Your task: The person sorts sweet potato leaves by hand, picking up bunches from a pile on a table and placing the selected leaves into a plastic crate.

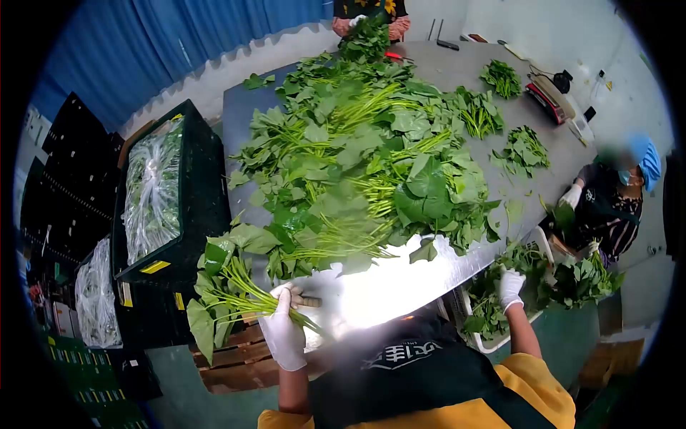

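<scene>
while the left hand [284, 334] is wrapped in a white glove, its fingers are clamped round the stems of a bunch of leafy greens [227, 282], gripped low on the stalks so the leaves fan out to the left, past the tabletop [389, 286] edge. stems lie together and parallel in the fist, which looks like a hold meant to keep the bunch aligned. a short dark-handled tool [309, 302] lies on the steel just beside that hand; cannot tell if it touches the glove.

right hand [510, 287], also gloved, reaches down off the right edge into greens heaped in a white tub [493, 343]. fingers curled down among the leaves; cannot tell whether they are closed on anything.

large pile of loose greens [364, 164] covers the middle of the tabletop, stems mostly running one way. small separate bunches [520, 150] sit well apart on the far right side, near a scale [549, 100]. black crate [168, 193] of bagged greens stands left of the tabletop. a second person [614, 200] in a blue cap works at the right; a third person's hands [371, 25] at the far end.
</scene>
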Motion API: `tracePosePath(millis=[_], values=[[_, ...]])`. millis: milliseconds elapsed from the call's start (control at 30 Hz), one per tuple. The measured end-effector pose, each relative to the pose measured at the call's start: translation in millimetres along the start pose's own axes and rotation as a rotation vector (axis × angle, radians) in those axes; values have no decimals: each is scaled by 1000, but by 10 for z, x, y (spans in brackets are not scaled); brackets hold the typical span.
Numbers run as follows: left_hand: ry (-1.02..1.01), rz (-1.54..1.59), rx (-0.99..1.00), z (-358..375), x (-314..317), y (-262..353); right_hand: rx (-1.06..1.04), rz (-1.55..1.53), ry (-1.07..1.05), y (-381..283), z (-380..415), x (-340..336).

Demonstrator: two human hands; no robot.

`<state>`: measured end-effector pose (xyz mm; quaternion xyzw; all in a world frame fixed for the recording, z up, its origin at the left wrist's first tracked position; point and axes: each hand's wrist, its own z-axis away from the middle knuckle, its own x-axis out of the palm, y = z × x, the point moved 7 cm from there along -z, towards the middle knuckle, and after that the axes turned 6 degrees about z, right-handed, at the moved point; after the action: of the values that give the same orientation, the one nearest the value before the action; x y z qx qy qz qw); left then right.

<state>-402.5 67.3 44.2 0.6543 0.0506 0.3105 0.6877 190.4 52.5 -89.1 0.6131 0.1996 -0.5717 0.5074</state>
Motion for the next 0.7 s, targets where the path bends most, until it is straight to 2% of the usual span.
tracePosePath(millis=[33,67,100,133,167,200,233,267,300,333,433,467,533,567,600,700], values=[[15,-18,-19,45,55,43,-159,-259,44,-307,64,-448],[30,-38,-40,82,87,60,-321,-365,254,-675,122,-779],[19,22,-84,100,101,30,-495,-325,347,-1105,208,-1057],[27,23,-77,114,102,32,-664,-641,447,-1460,452,-1527],[2,37,-77,128,130,26,-798,-625,561,-1813,680,-1915],[-22,51,-75,149,155,29,-867,-488,584,-2172,875,-2284],[-18,25,-64,183,162,52,-958,-469,430,-2595,855,-2251],[-7,26,-53,187,115,41,-931,-402,595,-2885,828,-2123],[-2,29,-42,188,49,2,-994,-350,630,-3134,848,-2202],[4,32,-32,199,-10,-9,-951,-202,767,-3368,720,-2006],[77,44,-21,272,-195,46,-922,161,665,-3559,708,-2030],[114,54,-26,285,-246,50,-908,172,712,-3573,697,-2015],[180,56,-23,343,-317,84,-991,143,671,-3576,603,-1951],[196,62,-26,359,-353,92,-1024,-23,583,-3512,575,-2042],[213,69,-27,363,-384,95,-1027,-225,632,-3381,611,-2201],[233,113,-41,365,-451,60,-969,-825,603,-2937,557,-2643]])
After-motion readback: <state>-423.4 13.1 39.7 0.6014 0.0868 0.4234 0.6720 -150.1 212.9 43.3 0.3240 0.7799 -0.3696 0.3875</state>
